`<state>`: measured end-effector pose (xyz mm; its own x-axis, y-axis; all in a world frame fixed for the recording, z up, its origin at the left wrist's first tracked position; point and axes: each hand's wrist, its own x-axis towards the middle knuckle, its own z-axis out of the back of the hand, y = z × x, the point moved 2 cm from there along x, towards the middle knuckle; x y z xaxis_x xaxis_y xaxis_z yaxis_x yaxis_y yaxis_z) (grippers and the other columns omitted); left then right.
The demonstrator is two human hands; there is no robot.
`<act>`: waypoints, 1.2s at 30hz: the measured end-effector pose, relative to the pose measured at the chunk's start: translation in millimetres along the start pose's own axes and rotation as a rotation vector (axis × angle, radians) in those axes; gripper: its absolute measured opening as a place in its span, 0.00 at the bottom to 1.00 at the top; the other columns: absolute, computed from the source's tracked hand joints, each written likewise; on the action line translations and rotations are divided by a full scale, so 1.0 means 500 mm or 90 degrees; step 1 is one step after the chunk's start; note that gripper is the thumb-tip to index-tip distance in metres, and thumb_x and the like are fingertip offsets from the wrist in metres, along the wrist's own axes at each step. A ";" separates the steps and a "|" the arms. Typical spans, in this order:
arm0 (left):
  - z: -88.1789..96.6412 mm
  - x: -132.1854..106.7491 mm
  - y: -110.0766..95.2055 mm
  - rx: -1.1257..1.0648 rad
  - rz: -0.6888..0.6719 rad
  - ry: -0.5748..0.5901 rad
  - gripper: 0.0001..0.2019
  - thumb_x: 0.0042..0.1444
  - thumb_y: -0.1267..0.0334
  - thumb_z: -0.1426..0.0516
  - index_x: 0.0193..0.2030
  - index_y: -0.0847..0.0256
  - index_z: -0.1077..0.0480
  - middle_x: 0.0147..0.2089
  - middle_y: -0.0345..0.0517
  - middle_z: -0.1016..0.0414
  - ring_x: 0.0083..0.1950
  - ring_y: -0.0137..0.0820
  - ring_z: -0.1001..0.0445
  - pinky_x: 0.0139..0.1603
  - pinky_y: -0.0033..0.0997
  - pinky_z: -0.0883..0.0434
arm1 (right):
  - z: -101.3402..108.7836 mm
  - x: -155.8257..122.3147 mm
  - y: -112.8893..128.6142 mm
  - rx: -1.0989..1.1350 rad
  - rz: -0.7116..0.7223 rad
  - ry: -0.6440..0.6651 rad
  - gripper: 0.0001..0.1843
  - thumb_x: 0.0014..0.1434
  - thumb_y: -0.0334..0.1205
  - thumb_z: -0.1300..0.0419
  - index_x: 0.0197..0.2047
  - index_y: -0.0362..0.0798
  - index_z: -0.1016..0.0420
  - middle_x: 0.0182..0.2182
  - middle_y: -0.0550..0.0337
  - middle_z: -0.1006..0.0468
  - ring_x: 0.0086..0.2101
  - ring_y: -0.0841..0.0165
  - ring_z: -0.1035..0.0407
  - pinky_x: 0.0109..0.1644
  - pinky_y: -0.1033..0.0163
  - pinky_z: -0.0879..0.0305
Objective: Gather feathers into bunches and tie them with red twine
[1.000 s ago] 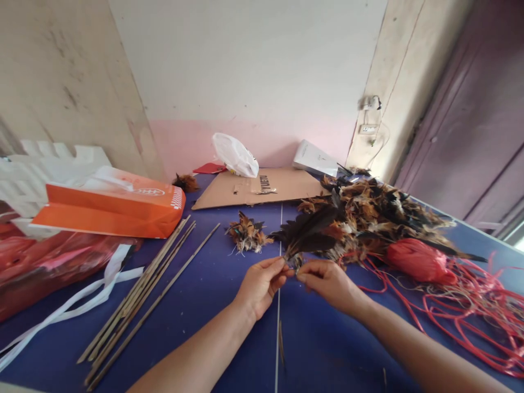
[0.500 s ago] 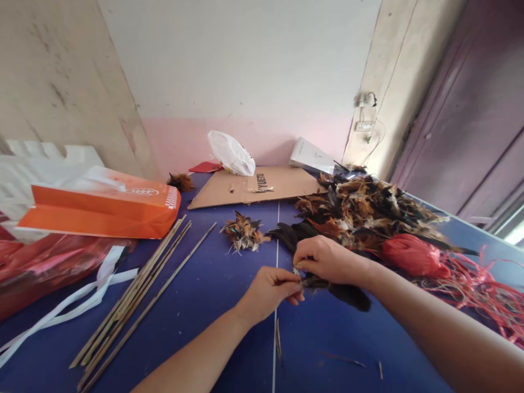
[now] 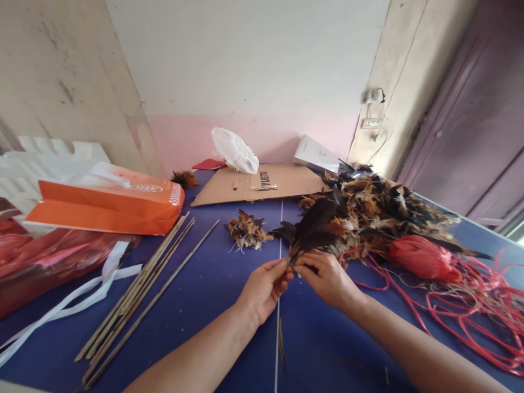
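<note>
Holding the dark feathers [image 3: 313, 226] by their quill ends, we have both hands closed on them: the left hand [image 3: 262, 286] pinches from one side, the right hand [image 3: 327, 278] from the other. The bunch stands just left of the feather pile [image 3: 380, 210], its tips leaning toward the pile. We judge it best to keep the quills level and tightly together, so no feather slips out. Whether a thread sits between the fingertips, we cannot tell. The red string [image 3: 462, 305], right of the pile, is cut off by the frame edge.
</note>
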<state>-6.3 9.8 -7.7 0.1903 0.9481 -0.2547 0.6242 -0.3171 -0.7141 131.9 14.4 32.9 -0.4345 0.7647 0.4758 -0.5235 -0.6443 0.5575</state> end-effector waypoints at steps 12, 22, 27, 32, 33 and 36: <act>-0.005 -0.003 0.015 0.140 -0.047 -0.011 0.06 0.46 0.69 0.40 0.31 0.70 0.28 0.22 0.44 0.28 0.21 0.20 0.32 0.22 0.17 0.33 | -0.017 -0.025 0.014 -0.124 0.088 0.007 0.10 0.59 0.32 0.55 0.33 0.46 0.33 0.40 0.55 0.32 0.34 0.73 0.34 0.38 0.68 0.39; -0.011 -0.011 0.010 0.320 0.006 0.024 0.08 0.45 0.63 0.41 0.26 0.68 0.29 0.23 0.46 0.28 0.21 0.25 0.30 0.23 0.23 0.32 | 0.005 -0.008 0.005 -0.112 0.069 0.102 0.08 0.56 0.30 0.51 0.31 0.45 0.32 0.27 0.60 0.28 0.30 0.72 0.35 0.35 0.68 0.42; -0.010 -0.019 0.004 0.451 0.070 0.121 0.10 0.45 0.60 0.41 0.25 0.67 0.29 0.22 0.44 0.28 0.23 0.26 0.28 0.25 0.24 0.31 | 0.009 -0.014 -0.003 -0.107 0.040 0.143 0.09 0.54 0.29 0.50 0.28 0.44 0.30 0.24 0.61 0.28 0.27 0.74 0.36 0.31 0.70 0.43; 0.005 -0.025 -0.017 0.678 0.064 0.153 0.10 0.43 0.60 0.42 0.21 0.65 0.30 0.18 0.42 0.30 0.18 0.26 0.31 0.18 0.22 0.35 | 0.009 -0.022 -0.015 -0.060 0.021 0.169 0.10 0.52 0.28 0.50 0.28 0.44 0.28 0.24 0.61 0.27 0.26 0.74 0.36 0.31 0.70 0.43; 0.008 -0.024 -0.024 0.706 0.045 0.143 0.09 0.44 0.60 0.43 0.21 0.65 0.30 0.18 0.41 0.31 0.18 0.25 0.32 0.16 0.22 0.37 | 0.009 -0.023 -0.017 -0.046 0.009 0.178 0.10 0.52 0.28 0.50 0.28 0.44 0.28 0.24 0.62 0.27 0.25 0.74 0.36 0.30 0.70 0.43; 0.010 -0.023 -0.047 0.719 -0.012 0.155 0.10 0.46 0.58 0.44 0.23 0.64 0.29 0.19 0.41 0.31 0.18 0.25 0.34 0.15 0.21 0.40 | 0.013 -0.026 -0.018 0.011 -0.038 0.210 0.10 0.51 0.30 0.49 0.29 0.45 0.27 0.23 0.62 0.27 0.24 0.74 0.36 0.28 0.70 0.43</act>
<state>-26.7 6.2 8.7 0.4055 0.8934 -0.1937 -0.3819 -0.0269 -0.9238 146.9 10.5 26.0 -0.6190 0.7602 0.1973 -0.5444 -0.5963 0.5899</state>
